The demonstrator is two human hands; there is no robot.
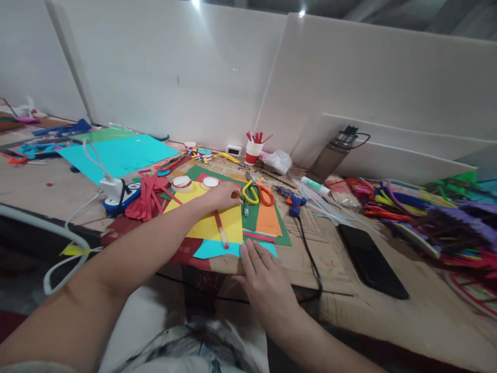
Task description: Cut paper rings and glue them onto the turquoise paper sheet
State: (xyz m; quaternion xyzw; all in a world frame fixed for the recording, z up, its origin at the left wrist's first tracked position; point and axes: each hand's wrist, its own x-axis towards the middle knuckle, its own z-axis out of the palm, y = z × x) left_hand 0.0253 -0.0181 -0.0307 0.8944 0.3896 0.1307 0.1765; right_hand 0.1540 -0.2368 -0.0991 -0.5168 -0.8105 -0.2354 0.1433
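Observation:
My left hand (223,197) reaches across a yellow sheet of paper (202,223), its fingers curled at the sheet's far right corner. Whatever is between those fingertips, if anything, I cannot make out. Just to their right lie scissors with a yellow handle (250,199). My right hand (266,274) rests with fingers stretched flat at the near edge of a light-blue paper piece (212,249), which lies partly under the yellow sheet. A slim red-and-white stick (221,228) lies on the yellow paper. Orange paper (267,223) and green paper (285,235) are beneath and beside it.
Two tape rolls (210,182) sit behind my left wrist. Red strips (143,199) lie to the left, near a power strip (123,199). A blue glue gun (297,204), a black phone (373,261), a bottle (330,155) and colourful pipe cleaners (404,202) occupy the right side.

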